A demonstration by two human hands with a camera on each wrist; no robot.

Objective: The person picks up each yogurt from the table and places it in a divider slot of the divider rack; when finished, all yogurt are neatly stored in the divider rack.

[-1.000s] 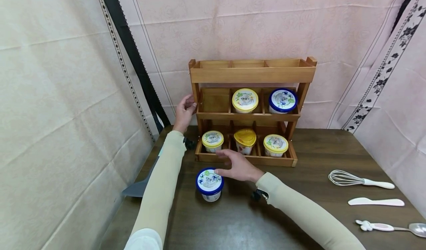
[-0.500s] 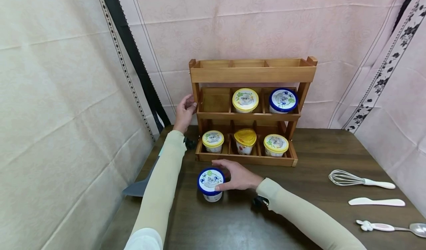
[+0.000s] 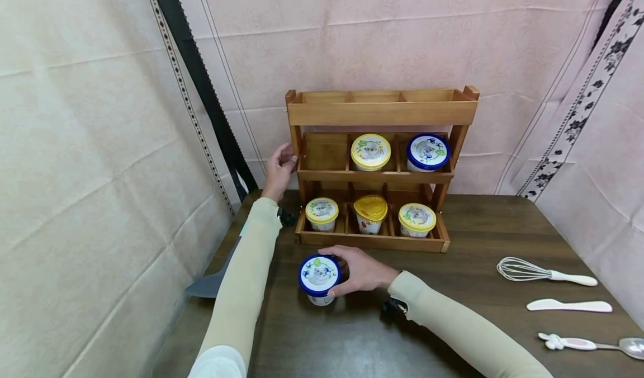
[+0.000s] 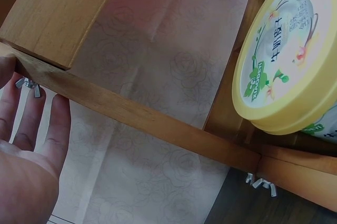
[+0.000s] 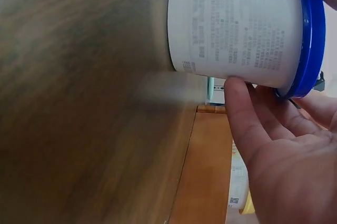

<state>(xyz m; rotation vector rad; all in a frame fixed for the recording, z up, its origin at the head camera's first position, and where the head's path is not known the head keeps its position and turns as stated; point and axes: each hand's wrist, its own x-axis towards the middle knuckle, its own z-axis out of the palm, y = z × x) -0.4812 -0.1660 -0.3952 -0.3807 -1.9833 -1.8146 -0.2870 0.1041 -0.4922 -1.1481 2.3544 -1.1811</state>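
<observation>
My right hand (image 3: pixel 363 270) holds a white tub with a blue lid (image 3: pixel 319 274) in front of the rack, thumb on the near side and fingers on the far side. In the right wrist view the fingers lie along the printed side of the tub (image 5: pixel 237 29), near its blue rim. My left hand (image 3: pixel 279 171) grips the left side post of a three-tier wooden rack (image 3: pixel 382 113). The left wrist view shows the thumb at the post and the fingers (image 4: pixel 58 129) at its lower edge, beside a metal wing nut (image 4: pixel 29 85).
On the middle tier stand a yellow-lidded tub (image 3: pixel 370 152) and a blue-lidded tub (image 3: pixel 428 152). Yellow-lidded tubs (image 3: pixel 417 220) fill the bottom tier. A whisk (image 3: pixel 543 272), a white knife (image 3: pixel 568 305) and a spoon (image 3: pixel 588 343) lie right; a grey object (image 3: pixel 206 284) lies left.
My right hand has come down and closed round the blue-lidded tub, which has shifted slightly right. The left hand has stayed at the rack's post.
</observation>
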